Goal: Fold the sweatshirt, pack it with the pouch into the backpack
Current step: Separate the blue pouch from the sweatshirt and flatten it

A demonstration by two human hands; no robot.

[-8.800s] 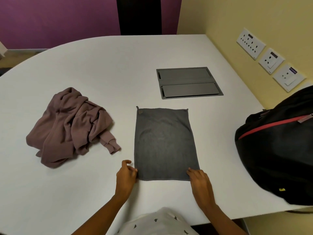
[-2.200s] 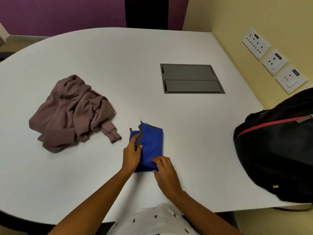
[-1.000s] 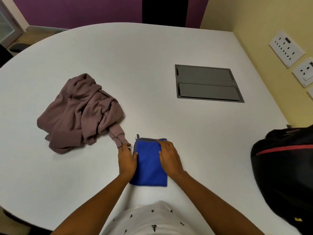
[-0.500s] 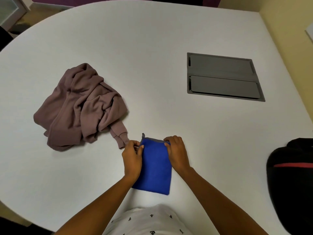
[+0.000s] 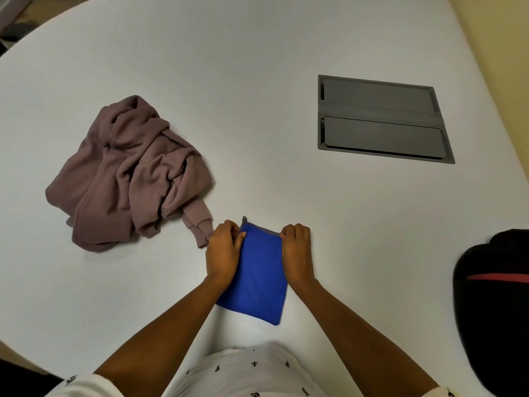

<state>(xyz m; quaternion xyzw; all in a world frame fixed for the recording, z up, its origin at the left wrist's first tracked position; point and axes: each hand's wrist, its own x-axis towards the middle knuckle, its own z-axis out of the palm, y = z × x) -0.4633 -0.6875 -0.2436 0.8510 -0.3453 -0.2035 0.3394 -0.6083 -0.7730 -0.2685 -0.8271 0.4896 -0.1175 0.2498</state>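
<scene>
A blue pouch point(image 5: 257, 276) with a grey far edge lies flat on the white table point(image 5: 257, 81) right in front of me. My left hand point(image 5: 224, 250) pinches its far left corner, and my right hand point(image 5: 296, 250) grips its far right corner. The mauve sweatshirt point(image 5: 128, 176) lies crumpled in a heap to the left, one cuff reaching almost to my left hand. The black backpack point(image 5: 495, 305) with a red stripe sits at the right edge, partly cut off by the frame.
A grey recessed cable hatch point(image 5: 380, 118) is set into the table at the far right. A yellow wall point(image 5: 492, 38) runs along the right side. The table's curved edge is at the left and near sides.
The pouch was a large grey cloth spread flat; it has been folded into a small blue packet. In the last second both hands slid up to its far corners. My view tilted down.
</scene>
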